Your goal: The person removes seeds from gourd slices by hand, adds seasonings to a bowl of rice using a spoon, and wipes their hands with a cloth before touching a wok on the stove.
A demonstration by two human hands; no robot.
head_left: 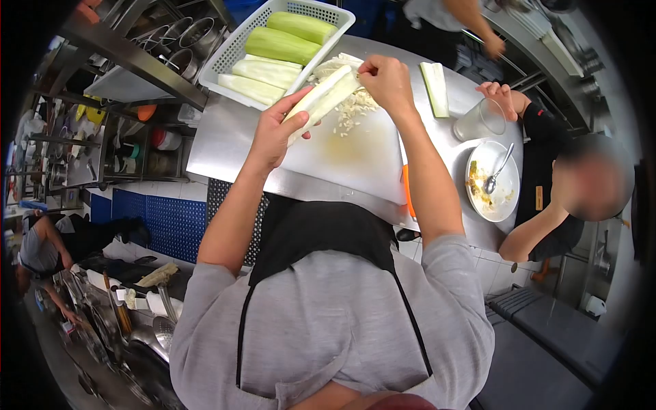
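My left hand (pixel 275 133) is wrapped around a halved pale-green gourd (pixel 320 102), tilted up and to the right above the white cutting board (pixel 372 160). At the gourd's far end, my right hand (pixel 388 83) has its fingers curled in a pinch against the tip. Whatever lies between those fingertips is hidden. Pale seeds and pith (pixel 352 113) are scattered on the board beneath both hands. Behind them, a heap of long pale scraps (pixel 336 65) lies by the white basket (pixel 229 51), which holds several peeled and halved gourds (pixel 283 44).
Another gourd half (pixel 434 89) rests on the steel table (pixel 222 147), right of the board. A glass (pixel 480 119), held by a seated person's hand (pixel 500 101), stands near a plate (pixel 493 183) with food and a spoon. Something orange (pixel 408 191) lies beside my right forearm.
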